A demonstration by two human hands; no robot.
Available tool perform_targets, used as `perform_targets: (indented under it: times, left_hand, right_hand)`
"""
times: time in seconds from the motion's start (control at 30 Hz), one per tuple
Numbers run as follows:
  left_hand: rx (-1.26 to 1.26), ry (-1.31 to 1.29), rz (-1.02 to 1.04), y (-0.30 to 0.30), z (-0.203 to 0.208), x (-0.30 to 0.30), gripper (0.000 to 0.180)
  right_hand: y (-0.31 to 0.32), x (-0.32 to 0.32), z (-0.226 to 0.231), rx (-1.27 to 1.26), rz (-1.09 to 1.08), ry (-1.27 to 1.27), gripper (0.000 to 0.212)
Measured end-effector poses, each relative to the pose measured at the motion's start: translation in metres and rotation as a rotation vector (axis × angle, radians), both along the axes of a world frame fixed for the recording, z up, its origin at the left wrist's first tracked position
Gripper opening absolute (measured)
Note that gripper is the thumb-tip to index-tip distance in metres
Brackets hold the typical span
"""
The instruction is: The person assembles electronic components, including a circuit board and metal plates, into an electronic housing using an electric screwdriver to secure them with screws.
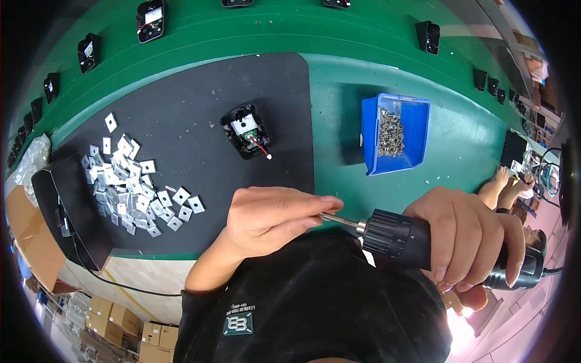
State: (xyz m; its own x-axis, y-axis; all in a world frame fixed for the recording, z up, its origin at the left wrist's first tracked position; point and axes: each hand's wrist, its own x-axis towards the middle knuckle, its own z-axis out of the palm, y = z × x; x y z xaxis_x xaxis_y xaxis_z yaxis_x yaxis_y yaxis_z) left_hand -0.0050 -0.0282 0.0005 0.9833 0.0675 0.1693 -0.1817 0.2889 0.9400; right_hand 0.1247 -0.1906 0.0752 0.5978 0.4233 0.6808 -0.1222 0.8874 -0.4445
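My right hand [466, 233] is wrapped round a black corded electric screwdriver [396, 237], held level in front of my body with its bit toward the left. At the tip of the metal bit [343, 220], my left hand [269, 219] pinches thumb and fingers together; anything between those fingertips is hidden. Beyond the left hand, an open black plastic housing [227, 129] lies on the dark mat [187, 115]. Inside it are a square silvery plate, a small green board and a red wire with a white connector.
Many loose square metal plates [133, 184] are heaped on the mat's left side, beside a black box [72, 212]. A blue bin [417, 136] of small screws [390, 133] stands at the right. More black housings [151, 21] line the green far surface. Another person's hands [502, 187] show far right.
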Motion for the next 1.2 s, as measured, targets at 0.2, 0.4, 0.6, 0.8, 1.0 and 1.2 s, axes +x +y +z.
perform_targets:
  times: [0.2,0.4,0.6,0.8,1.0,1.2]
  left_hand:
    - [-0.028,-0.063,0.024,-0.001,-0.007,-0.003,0.024]
    - [0.049,-0.106,0.017,0.003,-0.008,-0.002,0.023]
    - [0.218,-0.141,0.005,0.01,-0.005,0.004,0.024]
    - [0.212,-0.19,-0.027,0.013,-0.011,0.0,0.028]
    - [0.644,-0.264,0.137,0.034,0.009,-0.002,0.064]
    - [1.049,0.023,0.335,0.076,-0.003,-0.002,0.09]
  right_hand:
    - [0.002,0.0,-0.005,-0.007,0.055,-0.017,0.035]
    - [0.003,0.0,-0.005,-0.039,0.074,-0.019,0.037]
    - [0.004,0.004,-0.007,-0.057,0.113,-0.031,0.035]
    - [0.009,0.003,-0.012,-0.043,0.149,-0.017,0.037]
    - [0.015,0.006,-0.012,-0.06,0.149,-0.001,0.037]
    - [0.032,-0.003,-0.012,-0.109,0.057,0.023,0.039]
